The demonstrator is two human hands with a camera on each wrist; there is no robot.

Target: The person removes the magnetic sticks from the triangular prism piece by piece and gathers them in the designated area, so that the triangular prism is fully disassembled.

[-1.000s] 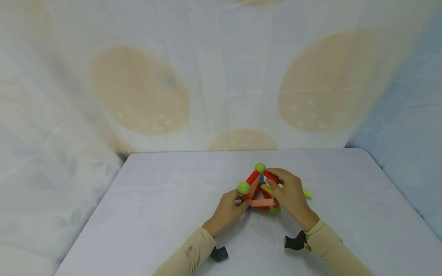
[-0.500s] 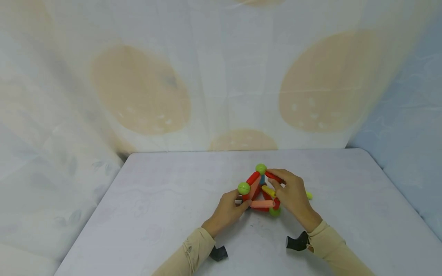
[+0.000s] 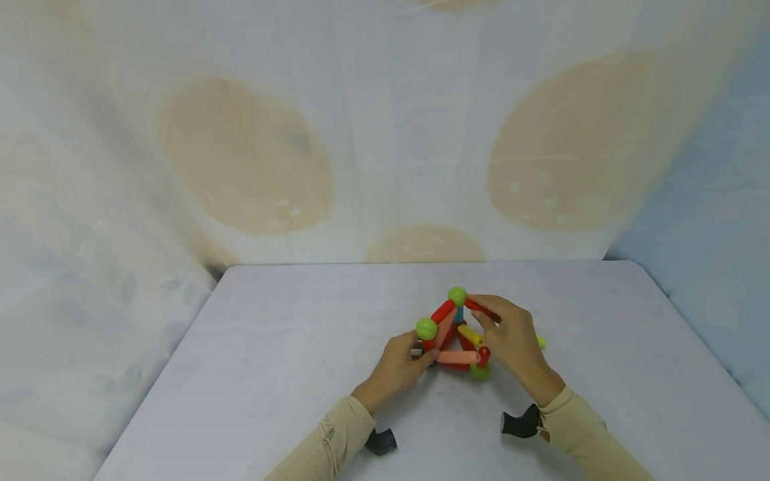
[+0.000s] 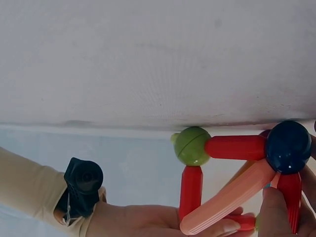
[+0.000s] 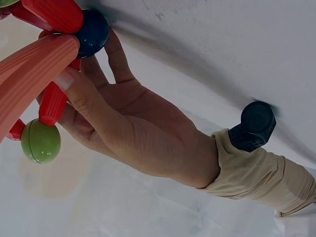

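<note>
Two hands meet on the rod-and-ball frame point(image 3: 455, 333) standing mid-bench between them, the left hand point(image 3: 397, 367) pinching its near-left corner and the right hand point(image 3: 513, 341) curled in a narrow grip round its right rods, on a pale bench point(image 3: 271, 361) before a draped cloth backdrop point(image 3: 361, 133).

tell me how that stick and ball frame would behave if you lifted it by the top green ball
The stick and ball frame would probably feel light: its sticks and balls look like plastic. It may flex or come apart at the joints, since the sticks only butt against balls such as the top green ball. Both the left hand and right hand steady it.
</note>
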